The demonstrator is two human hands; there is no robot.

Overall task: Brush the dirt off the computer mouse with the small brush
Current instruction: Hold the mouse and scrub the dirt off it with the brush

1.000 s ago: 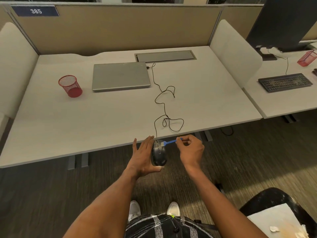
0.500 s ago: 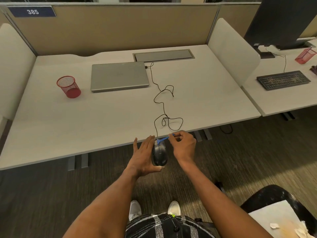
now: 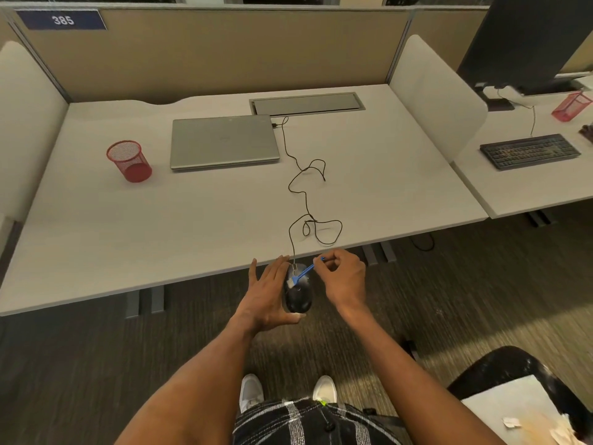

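A black wired computer mouse (image 3: 299, 298) lies in my left hand (image 3: 269, 292), held in front of the desk's near edge above the floor. My left palm cups its left side and underside with the fingers stretched out. My right hand (image 3: 342, 279) pinches the thin handle of a small blue brush (image 3: 305, 272). The brush's white bristles rest on the front part of the mouse, near its buttons. The mouse's black cable (image 3: 305, 203) runs up over the desk in loose loops.
On the white desk (image 3: 192, 220) stand a closed grey laptop (image 3: 223, 141) and a red mesh cup (image 3: 130, 160). A neighbouring desk on the right holds a black keyboard (image 3: 529, 151) and a monitor (image 3: 526, 40). A dark chair (image 3: 500, 364) stands at bottom right.
My right hand has swept the brush across the front of the mouse, from its right side toward the left, and the bristles now lie further down on its top. My left hand has stayed put.
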